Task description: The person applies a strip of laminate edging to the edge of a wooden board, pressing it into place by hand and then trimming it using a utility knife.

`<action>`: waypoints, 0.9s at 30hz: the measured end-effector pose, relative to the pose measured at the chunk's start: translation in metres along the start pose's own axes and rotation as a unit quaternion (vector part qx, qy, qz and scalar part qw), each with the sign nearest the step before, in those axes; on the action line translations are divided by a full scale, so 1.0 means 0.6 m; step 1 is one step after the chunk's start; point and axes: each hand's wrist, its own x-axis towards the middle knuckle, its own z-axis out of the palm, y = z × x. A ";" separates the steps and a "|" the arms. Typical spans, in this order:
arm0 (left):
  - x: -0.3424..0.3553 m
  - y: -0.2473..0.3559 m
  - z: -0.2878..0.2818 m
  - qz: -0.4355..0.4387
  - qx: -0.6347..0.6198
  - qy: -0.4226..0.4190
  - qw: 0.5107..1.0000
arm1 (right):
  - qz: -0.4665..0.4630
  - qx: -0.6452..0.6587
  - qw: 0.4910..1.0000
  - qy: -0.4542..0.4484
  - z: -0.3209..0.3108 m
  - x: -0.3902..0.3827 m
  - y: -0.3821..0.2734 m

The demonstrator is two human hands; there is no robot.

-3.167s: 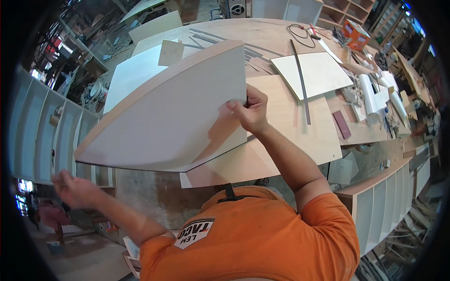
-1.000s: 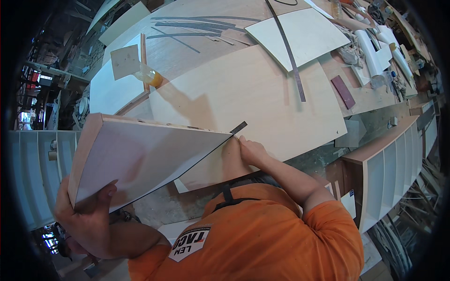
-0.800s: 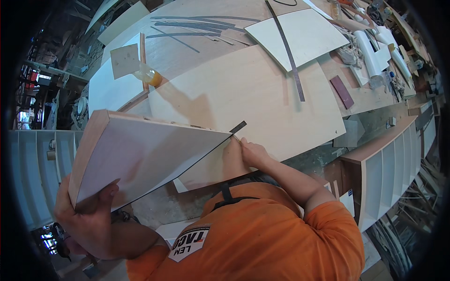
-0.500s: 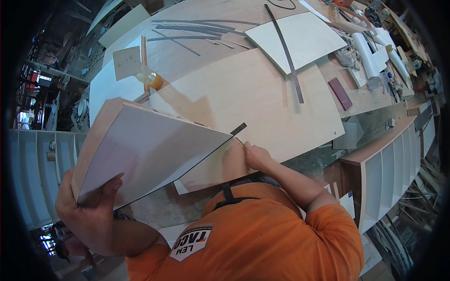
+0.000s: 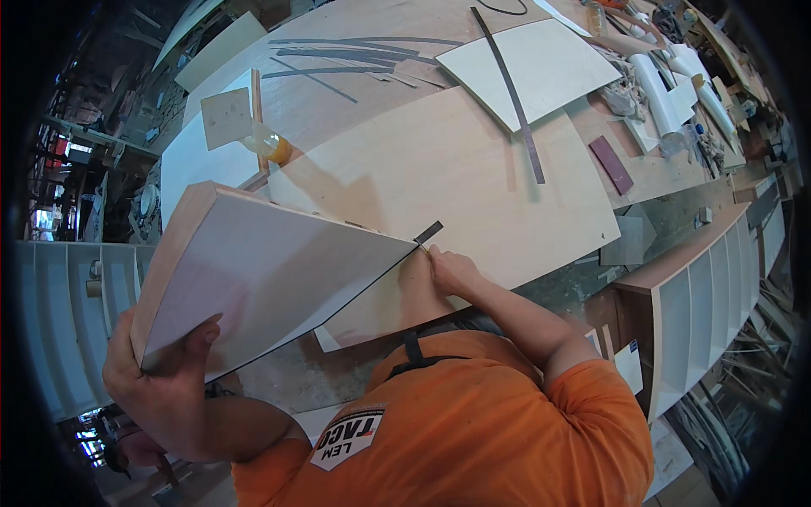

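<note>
My left hand (image 5: 160,384) grips the lower left corner of a white panel (image 5: 270,270) with a bare wooden edge, its thumb lying on the white face. The panel stands tilted over a pale plywood sheet (image 5: 490,203). A thin black edging strip (image 5: 430,232) runs along the panel's near edge and sticks out past its right corner. Right beside that corner is my right hand (image 5: 454,273), fingers closed in a pinch. Something small and thin seems to be between them, but its kind is hidden.
A bottle with yellow contents (image 5: 272,145) lies beyond the panel. Loose dark strips (image 5: 338,57) are spread at the back. Another white panel (image 5: 541,72) carries a dark strip (image 5: 507,76). Right of it are a maroon block (image 5: 611,166) and white rolls (image 5: 655,97). Shelf units (image 5: 701,296) flank me.
My right hand has moved slightly left and up, closer to the panel's corner and the protruding strip. My left hand keeps its grip on the panel.
</note>
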 end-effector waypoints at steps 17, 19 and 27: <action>0.011 0.017 -0.011 -0.029 -0.001 -0.066 0.997 | 0.021 -0.040 0.999 -0.011 -0.034 -0.053 0.007; 0.015 0.014 -0.010 -0.042 -0.019 -0.056 0.997 | 0.028 -0.058 0.998 -0.014 -0.058 -0.052 0.018; 0.007 -0.008 -0.021 -0.049 -0.008 -0.036 0.998 | -0.019 -0.265 0.882 0.390 -0.073 -0.024 0.057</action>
